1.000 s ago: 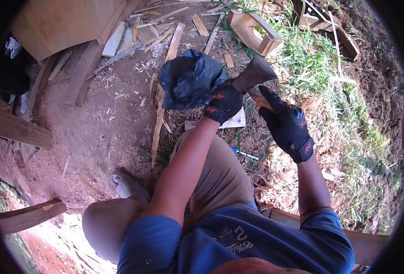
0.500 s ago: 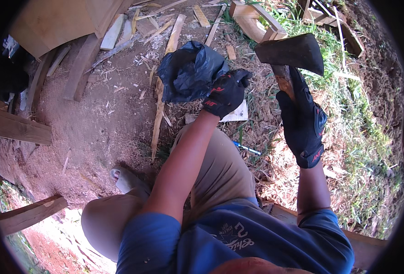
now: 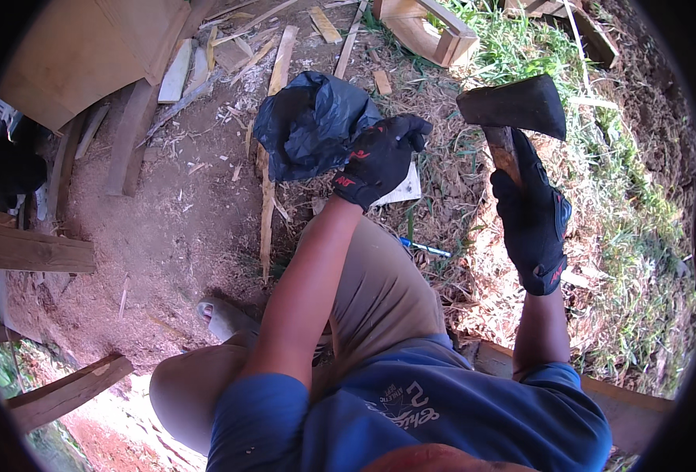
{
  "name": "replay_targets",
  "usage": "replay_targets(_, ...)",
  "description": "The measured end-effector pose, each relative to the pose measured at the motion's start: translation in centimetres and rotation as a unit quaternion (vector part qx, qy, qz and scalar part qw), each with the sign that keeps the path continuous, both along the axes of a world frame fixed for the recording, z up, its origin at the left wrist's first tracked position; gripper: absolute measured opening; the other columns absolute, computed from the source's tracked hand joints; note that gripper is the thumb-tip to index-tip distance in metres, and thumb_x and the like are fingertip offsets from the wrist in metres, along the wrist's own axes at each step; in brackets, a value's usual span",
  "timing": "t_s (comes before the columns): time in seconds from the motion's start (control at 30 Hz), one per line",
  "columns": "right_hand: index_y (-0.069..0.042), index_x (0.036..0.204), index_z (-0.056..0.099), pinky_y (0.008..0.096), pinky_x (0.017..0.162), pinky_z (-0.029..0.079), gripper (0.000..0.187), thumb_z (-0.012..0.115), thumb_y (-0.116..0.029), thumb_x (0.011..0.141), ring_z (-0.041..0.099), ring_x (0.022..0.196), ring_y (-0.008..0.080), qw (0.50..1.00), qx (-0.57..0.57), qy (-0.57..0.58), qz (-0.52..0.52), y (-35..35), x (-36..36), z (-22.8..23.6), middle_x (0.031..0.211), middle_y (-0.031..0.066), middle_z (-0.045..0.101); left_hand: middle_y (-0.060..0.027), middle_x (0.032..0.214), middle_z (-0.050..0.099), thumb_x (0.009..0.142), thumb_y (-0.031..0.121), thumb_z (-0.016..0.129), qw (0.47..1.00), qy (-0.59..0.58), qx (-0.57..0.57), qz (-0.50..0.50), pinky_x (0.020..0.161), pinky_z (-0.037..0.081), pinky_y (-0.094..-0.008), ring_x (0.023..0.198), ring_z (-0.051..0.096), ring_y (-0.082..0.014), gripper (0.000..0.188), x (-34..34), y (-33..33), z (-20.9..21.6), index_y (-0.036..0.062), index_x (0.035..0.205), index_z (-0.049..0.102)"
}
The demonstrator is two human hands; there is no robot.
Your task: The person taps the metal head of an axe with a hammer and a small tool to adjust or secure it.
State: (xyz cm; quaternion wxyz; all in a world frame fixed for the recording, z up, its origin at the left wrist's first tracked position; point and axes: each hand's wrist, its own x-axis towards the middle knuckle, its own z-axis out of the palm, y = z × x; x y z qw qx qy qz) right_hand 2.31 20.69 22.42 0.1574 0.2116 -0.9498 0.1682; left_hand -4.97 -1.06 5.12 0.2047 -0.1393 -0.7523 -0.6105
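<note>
My right hand (image 3: 530, 224), in a black glove, is closed round the short visible part of a wooden handle just below the dark head of an axe (image 3: 513, 106). The axe is raised over the grass, its broad blade end toward the right. My left hand (image 3: 379, 157), gloved too, is closed with its fingers curled in; whatever they may hold is hidden. Right beside it is a crumpled dark plastic bag (image 3: 304, 130), partly behind the glove; I cannot tell whether they touch. A pale flat piece of wood (image 3: 404, 187) lies below that hand.
A blue-and-white pen-like object (image 3: 426, 248) lies near my knee. Long wood strips (image 3: 283, 59) and offcuts litter the dirt. At the upper left stands a large wooden panel (image 3: 88, 59), with beams (image 3: 33, 248) jutting in along the left. A wooden frame (image 3: 430, 33) sits at the top.
The whole view has shifted slightly. Both hands stay in nearly the same pose, with the axe still raised in the right one and a little farther right in the picture.
</note>
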Motion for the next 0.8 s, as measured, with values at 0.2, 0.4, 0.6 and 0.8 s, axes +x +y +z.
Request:
replay_targets(0.2,-0.011,0.155,0.053,0.0444,0.074,0.057,0.057,0.069,-0.020,0.101,0.077,0.086,0.0362,0.988,-0.064,-0.118,-0.074,3.1,0.0,-2.4,0.105,0.0232,0.077,-0.0108,0.113,0.074,0.104,0.013,0.064,0.991,0.007,-0.004,0.132,0.087,0.058,-0.0363,0.096,0.072,-0.0195,0.027,-1.4,-0.2,-0.8,0.0047,0.129,0.069)
replay_targets(0.4,-0.010,0.155,0.052,0.0455,0.074,0.057,0.058,0.070,-0.021,0.101,0.077,0.088,0.0380,0.981,-0.077,-0.163,-0.075,5.3,0.7,-5.4,0.108,0.0230,0.076,-0.0092,0.106,0.074,0.097,0.013,0.074,0.989,0.004,0.079,0.126,0.085,0.058,-0.0397,0.095,0.072,-0.0233,0.023,-1.3,1.0,-2.7,0.0073,0.120,0.070)
replay_targets(0.6,-0.014,0.157,0.050,0.0483,0.077,0.057,0.064,0.073,-0.019,0.098,0.074,0.093,0.0417,0.988,-0.015,-0.150,-0.031,5.5,1.4,-6.6,0.115,0.0222,0.075,-0.0063,0.092,0.071,0.093,0.021,0.081,0.993,-0.072,0.033,0.083,0.072,0.053,-0.0408,0.081,0.068,-0.0226,0.023,-0.1,0.8,-3.2,0.0099,0.108,0.068)
replay_targets(0.8,-0.015,0.158,0.051,0.0487,0.075,0.056,0.064,0.073,-0.017,0.097,0.074,0.089,0.0404,0.988,-0.063,-0.139,-0.003,5.8,2.7,-7.1,0.114,0.0222,0.075,-0.0086,0.088,0.071,0.094,0.026,0.079,0.994,-0.020,-0.057,0.088,0.071,0.054,-0.0435,0.080,0.070,-0.0273,0.028,2.1,3.0,-1.6,0.0117,0.113,0.066)
